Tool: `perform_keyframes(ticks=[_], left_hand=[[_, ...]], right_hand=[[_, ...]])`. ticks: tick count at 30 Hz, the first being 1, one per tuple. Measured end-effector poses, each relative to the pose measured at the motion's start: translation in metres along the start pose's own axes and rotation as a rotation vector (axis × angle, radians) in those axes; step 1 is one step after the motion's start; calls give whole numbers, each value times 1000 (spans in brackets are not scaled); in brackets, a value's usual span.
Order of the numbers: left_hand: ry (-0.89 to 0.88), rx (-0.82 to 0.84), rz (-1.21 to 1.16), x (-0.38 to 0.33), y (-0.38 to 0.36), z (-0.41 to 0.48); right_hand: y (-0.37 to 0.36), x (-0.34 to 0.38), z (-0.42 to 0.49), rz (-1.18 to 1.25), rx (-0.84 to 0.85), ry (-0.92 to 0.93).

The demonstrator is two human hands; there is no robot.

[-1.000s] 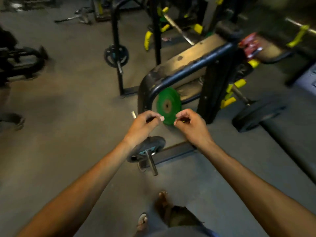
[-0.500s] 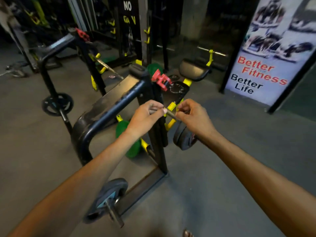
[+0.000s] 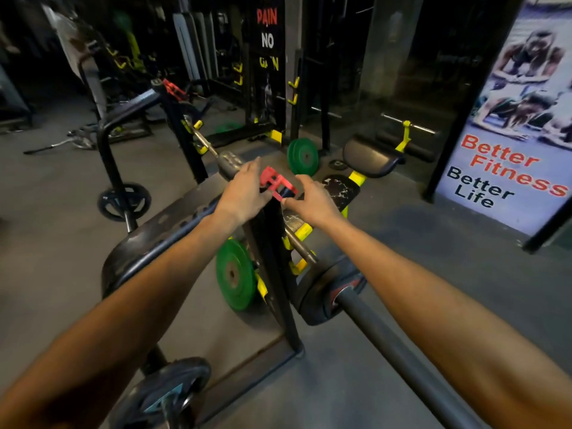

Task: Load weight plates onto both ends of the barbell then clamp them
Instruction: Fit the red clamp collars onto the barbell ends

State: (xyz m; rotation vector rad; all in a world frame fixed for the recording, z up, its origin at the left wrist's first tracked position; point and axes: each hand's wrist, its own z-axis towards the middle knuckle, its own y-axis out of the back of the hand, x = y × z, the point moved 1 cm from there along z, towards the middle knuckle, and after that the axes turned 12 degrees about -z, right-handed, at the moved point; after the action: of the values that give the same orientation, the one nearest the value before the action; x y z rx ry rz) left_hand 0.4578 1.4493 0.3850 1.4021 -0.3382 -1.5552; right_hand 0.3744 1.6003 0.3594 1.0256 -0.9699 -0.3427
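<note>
Where hands pinched pin, both now grip red clamp (image 3: 276,183).

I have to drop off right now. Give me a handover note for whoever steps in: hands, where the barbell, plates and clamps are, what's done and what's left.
Left hand and right hand: both on the red clamp atop the near rack upright; grip not clearly closed.
Barbell lies in the rack; a dark plate is on its near sleeve, with no clamp visible there.
Second red clamp sits on the far upright.
Green plates hang on the rack.
Left: clamp near end; far end is hidden, so check it.
</note>
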Motion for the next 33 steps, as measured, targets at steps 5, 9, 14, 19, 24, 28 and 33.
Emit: perform_keyframes(ticks=[5, 9, 14, 19, 24, 28, 33], left_hand=[[-60, 21, 107, -1, -4, 10], [-112, -43, 142, -2, -6, 13], [-242, -131, 55, -8, -3, 19], [-421, -148, -222, -39, -11, 8], [-416, 56, -659, -62, -45, -49], [-376, 308, -848, -82, -74, -97], [-333, 448, -864, -119, -105, -140]], right_hand=[[-24, -9, 28, -3, -44, 31], [-31, -14, 40, -1, -85, 9], [-19, -20, 27, 9, -132, 42], [11, -28, -34, 99, -323, 42], [49, -65, -131, 208, -326, -39], [81, -104, -175, 182, -231, -87], [98, -144, -212, 214, 165, 52]])
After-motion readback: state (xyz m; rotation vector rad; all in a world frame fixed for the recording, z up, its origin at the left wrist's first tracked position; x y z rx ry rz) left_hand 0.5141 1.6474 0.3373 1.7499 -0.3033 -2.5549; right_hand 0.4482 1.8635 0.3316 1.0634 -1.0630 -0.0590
